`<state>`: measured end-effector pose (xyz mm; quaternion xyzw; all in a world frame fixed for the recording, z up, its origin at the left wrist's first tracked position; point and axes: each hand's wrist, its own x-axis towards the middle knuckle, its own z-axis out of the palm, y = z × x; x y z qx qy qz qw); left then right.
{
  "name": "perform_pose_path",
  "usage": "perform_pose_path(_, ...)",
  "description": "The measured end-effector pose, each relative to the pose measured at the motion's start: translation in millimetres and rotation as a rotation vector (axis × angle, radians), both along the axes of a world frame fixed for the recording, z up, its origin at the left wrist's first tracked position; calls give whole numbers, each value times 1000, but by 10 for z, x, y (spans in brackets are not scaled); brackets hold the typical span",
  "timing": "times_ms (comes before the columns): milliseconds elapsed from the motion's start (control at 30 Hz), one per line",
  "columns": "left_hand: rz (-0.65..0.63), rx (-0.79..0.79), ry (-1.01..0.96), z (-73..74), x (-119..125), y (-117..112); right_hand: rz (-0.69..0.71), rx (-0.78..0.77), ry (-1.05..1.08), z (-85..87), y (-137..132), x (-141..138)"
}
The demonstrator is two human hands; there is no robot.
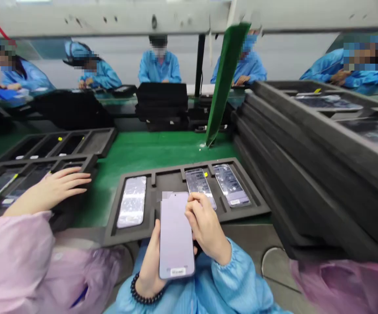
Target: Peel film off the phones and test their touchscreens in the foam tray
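Note:
I hold a pale lilac phone (175,235) upright in front of me, just before a dark foam tray (163,181). My left hand (151,261), with a black bead bracelet at the wrist, is closed round the phone's lower left edge. My right hand (207,229) grips its right edge, with the fingertips curled over the upper part. The tray holds one phone (132,201) in the left slot and two film-covered phones (231,185) in the right slots. The second slot is bare.
A co-worker's hand (56,188) in a pink sleeve rests on foam trays (28,174) at the left. A tall stack of dark trays (313,165) fills the right. A green belt (156,148) runs across, with a green strip (225,83) standing on it. Several people in blue coats sit opposite.

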<state>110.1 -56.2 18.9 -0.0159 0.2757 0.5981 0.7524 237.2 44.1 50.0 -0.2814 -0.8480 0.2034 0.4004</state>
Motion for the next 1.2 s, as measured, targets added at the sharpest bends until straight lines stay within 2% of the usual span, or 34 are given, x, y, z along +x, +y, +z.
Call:
perform_pose_path(67,66,-11,11,59,15,-90,151,96,64,84,-103,23)
perform_pose_path(133,72,46,10,136,25,-197,277,169,168,164,-191,48)
perform_pose_path(267,51,146,-3,295,65,-393,385,201,356,241,-309,70)
perform_pose_path(400,43,164,10,336,99,-493,377,197,541,198,-372,27)
perform_pose_path(600,-14,137,50,277,37,-537,344,217,625,160,-405,-31)
perform_pose_path(767,11,124,59,249,66,-513,282,178,585,204,-422,-31)
perform_pose_path(1000,98,91,56,139,135,-466,301,139,507,219,-408,-58)
perform_pose_path(1133,124,87,62,148,114,-453,308,193,499,237,-369,-57)
perform_pose_path(1200,120,80,81,166,91,-413,283,271,413,283,-298,-46)
